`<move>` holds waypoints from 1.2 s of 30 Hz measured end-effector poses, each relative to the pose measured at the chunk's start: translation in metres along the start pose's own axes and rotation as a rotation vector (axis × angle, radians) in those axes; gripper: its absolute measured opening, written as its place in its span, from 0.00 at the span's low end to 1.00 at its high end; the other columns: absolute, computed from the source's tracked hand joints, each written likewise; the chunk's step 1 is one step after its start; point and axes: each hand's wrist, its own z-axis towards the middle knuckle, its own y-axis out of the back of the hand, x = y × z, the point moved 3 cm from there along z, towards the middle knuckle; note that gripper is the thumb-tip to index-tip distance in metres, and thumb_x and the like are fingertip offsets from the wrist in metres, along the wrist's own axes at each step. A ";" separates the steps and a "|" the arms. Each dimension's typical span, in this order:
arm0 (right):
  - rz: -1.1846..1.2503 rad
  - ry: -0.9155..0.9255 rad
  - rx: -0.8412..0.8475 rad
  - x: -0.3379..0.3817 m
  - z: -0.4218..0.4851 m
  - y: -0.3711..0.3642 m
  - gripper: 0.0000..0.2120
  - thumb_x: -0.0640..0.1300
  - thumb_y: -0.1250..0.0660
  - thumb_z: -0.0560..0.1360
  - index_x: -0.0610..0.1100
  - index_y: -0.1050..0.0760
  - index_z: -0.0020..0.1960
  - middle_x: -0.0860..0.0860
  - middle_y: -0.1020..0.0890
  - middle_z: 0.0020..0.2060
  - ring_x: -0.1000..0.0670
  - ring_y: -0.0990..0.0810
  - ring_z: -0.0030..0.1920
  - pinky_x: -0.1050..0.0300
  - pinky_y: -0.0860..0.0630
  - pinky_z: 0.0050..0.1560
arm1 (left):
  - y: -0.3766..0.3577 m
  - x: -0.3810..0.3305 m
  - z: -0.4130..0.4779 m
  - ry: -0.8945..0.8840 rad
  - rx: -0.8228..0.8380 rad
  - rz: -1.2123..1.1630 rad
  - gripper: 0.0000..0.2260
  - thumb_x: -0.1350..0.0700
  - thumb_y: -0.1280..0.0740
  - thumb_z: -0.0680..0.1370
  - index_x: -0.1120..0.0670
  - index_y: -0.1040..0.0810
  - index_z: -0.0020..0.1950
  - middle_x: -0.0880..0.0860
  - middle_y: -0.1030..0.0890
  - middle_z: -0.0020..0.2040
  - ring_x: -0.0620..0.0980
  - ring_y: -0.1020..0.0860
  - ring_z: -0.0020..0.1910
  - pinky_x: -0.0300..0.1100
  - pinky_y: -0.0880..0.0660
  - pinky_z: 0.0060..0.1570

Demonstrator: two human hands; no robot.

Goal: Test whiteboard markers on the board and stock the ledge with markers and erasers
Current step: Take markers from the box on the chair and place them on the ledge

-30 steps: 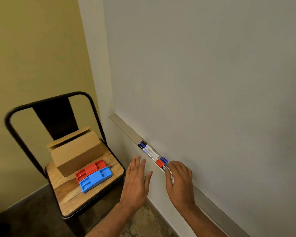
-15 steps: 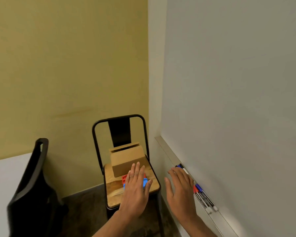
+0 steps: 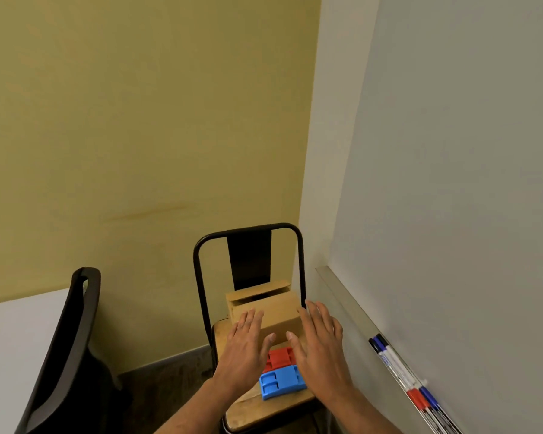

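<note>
Both hands, left and right, hover empty with fingers spread; pinch each eraser, red and blue, by its long edges.

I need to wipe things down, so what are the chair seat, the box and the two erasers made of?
Seat: looks like wood with visible grain. Box: matte tan cardboard, apparently. Red eraser and blue eraser: probably moulded plastic, smooth with ribbed recesses.

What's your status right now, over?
Left hand, right hand open, empty, above the chair. Erasers not yet picked. Markers on ledge. Nothing blocking.
</note>
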 end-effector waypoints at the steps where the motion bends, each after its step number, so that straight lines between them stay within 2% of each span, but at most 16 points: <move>1: -0.009 0.004 0.025 0.002 0.008 -0.006 0.28 0.63 0.50 0.79 0.53 0.41 0.76 0.51 0.38 0.78 0.47 0.45 0.79 0.45 0.43 0.75 | 0.001 0.009 0.010 0.004 0.031 -0.010 0.30 0.38 0.51 0.84 0.48 0.53 0.83 0.49 0.53 0.83 0.47 0.57 0.82 0.46 0.60 0.77; 6: -0.014 0.013 0.180 0.009 0.044 -0.032 0.29 0.62 0.48 0.81 0.52 0.44 0.79 0.51 0.46 0.80 0.48 0.52 0.80 0.51 0.56 0.74 | -0.004 0.042 0.048 0.038 0.115 -0.047 0.28 0.39 0.48 0.84 0.48 0.45 0.82 0.50 0.43 0.82 0.50 0.48 0.82 0.50 0.51 0.79; 10: -0.008 0.032 0.296 0.004 0.071 -0.048 0.29 0.60 0.46 0.82 0.53 0.47 0.80 0.51 0.49 0.81 0.48 0.55 0.80 0.49 0.59 0.75 | -0.010 0.049 0.079 0.045 0.123 -0.025 0.26 0.41 0.48 0.85 0.49 0.41 0.80 0.51 0.39 0.81 0.50 0.44 0.81 0.49 0.49 0.79; 17: -0.009 0.117 0.411 -0.023 0.116 -0.087 0.29 0.58 0.43 0.82 0.53 0.46 0.79 0.50 0.47 0.80 0.46 0.54 0.80 0.43 0.53 0.78 | -0.029 0.056 0.128 0.085 0.076 0.001 0.23 0.42 0.48 0.85 0.50 0.37 0.78 0.50 0.34 0.79 0.48 0.39 0.79 0.48 0.45 0.77; 21: 0.032 0.170 0.417 -0.038 0.140 -0.100 0.26 0.59 0.44 0.81 0.53 0.41 0.77 0.53 0.38 0.77 0.49 0.47 0.79 0.45 0.48 0.77 | -0.038 0.057 0.142 0.093 -0.005 0.011 0.20 0.43 0.46 0.85 0.48 0.31 0.74 0.47 0.25 0.72 0.47 0.31 0.73 0.46 0.37 0.74; 25: 0.153 0.164 0.246 -0.042 0.158 -0.098 0.24 0.59 0.50 0.81 0.50 0.25 0.66 0.54 0.22 0.63 0.52 0.29 0.68 0.50 0.34 0.69 | -0.034 0.058 0.151 0.089 -0.196 -0.001 0.13 0.45 0.42 0.84 0.44 0.22 0.65 0.43 0.16 0.56 0.44 0.20 0.56 0.43 0.22 0.56; 27: 0.200 0.097 0.129 -0.045 0.168 -0.094 0.19 0.55 0.44 0.81 0.49 0.21 0.62 0.53 0.18 0.57 0.52 0.23 0.60 0.53 0.28 0.62 | -0.024 0.054 0.150 0.095 -0.271 -0.035 0.11 0.48 0.38 0.84 0.45 0.19 0.62 0.42 0.15 0.51 0.39 0.19 0.48 0.37 0.21 0.49; 30: 0.261 0.011 0.126 -0.051 0.176 -0.094 0.12 0.48 0.37 0.81 0.49 0.21 0.61 0.54 0.16 0.54 0.54 0.21 0.56 0.59 0.28 0.58 | -0.016 0.053 0.144 0.130 -0.227 -0.068 0.10 0.50 0.34 0.82 0.45 0.19 0.63 0.41 0.15 0.48 0.36 0.19 0.43 0.31 0.22 0.48; 33: 0.311 0.032 0.198 -0.053 0.172 -0.097 0.11 0.45 0.34 0.80 0.49 0.21 0.61 0.55 0.17 0.55 0.55 0.21 0.57 0.58 0.25 0.60 | -0.024 0.055 0.134 0.147 -0.086 -0.053 0.12 0.47 0.34 0.82 0.42 0.21 0.65 0.39 0.16 0.50 0.33 0.21 0.42 0.25 0.27 0.46; 36: 0.295 0.076 0.287 -0.054 0.157 -0.108 0.14 0.48 0.35 0.80 0.52 0.23 0.65 0.57 0.20 0.60 0.58 0.25 0.61 0.63 0.28 0.64 | -0.038 0.054 0.123 0.111 -0.025 -0.042 0.14 0.47 0.34 0.82 0.43 0.23 0.68 0.40 0.18 0.57 0.33 0.23 0.49 0.24 0.31 0.51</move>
